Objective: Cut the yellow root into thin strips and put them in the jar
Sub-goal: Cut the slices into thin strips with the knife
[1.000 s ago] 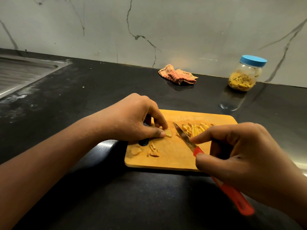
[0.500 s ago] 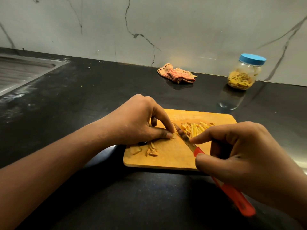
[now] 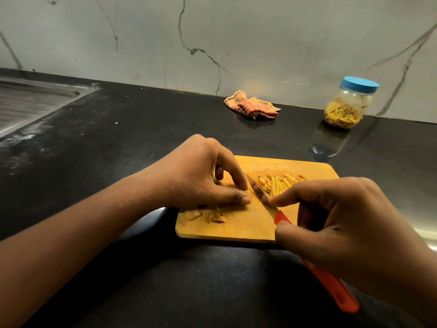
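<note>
Black stone counter (image 3: 118, 162) lies open round a rectangular wooden cutting board (image 3: 236, 229). Right hand (image 3: 350, 228) grips a red-handled knife (image 3: 331, 284), blade pointing far-left across the board; left hand (image 3: 203, 178) pinches a small yellow root piece (image 3: 247, 192) mid-board. Cut yellow strips (image 3: 281, 183) lie far-right; beyond stands a blue-lidded clear jar (image 3: 350, 105).

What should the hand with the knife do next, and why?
Probably the right hand should press the knife down through the small root piece pinched by the left hand: its blade is right beside that piece, over the cutting board.
</note>
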A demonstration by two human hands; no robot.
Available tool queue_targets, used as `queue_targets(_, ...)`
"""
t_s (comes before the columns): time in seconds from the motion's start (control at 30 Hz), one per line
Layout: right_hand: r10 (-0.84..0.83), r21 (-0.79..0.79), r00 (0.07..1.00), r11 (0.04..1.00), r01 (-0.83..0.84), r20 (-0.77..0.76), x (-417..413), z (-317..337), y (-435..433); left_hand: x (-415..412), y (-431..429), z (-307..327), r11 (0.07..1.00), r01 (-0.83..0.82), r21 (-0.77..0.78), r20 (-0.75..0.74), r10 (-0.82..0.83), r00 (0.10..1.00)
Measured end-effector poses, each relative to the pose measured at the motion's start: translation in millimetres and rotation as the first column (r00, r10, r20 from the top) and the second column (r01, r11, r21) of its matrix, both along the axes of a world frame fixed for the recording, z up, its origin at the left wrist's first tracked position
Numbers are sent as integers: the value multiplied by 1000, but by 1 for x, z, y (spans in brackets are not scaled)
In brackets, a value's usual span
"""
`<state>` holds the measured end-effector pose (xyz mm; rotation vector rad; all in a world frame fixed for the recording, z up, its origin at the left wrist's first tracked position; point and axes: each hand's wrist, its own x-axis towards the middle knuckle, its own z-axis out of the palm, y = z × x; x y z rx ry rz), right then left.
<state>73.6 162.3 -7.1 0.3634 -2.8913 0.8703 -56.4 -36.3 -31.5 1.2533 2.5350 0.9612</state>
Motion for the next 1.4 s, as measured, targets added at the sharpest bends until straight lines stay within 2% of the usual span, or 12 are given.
queue_targets(0.77,33,154,999,988,-28,-30,-6,-11,-8,2,6,2,996,11,-83,-77,-18,997)
queue_targets(1.1,60,144,998,988,-61,16,-1,-3,-9,-1,3,1,997,14,-71,-50,-18,999)
queue_targets(1.4,-6,135,1000,991,7,-5,1,1,0,-5,-3,6,988,98,-123,-67,-107,992)
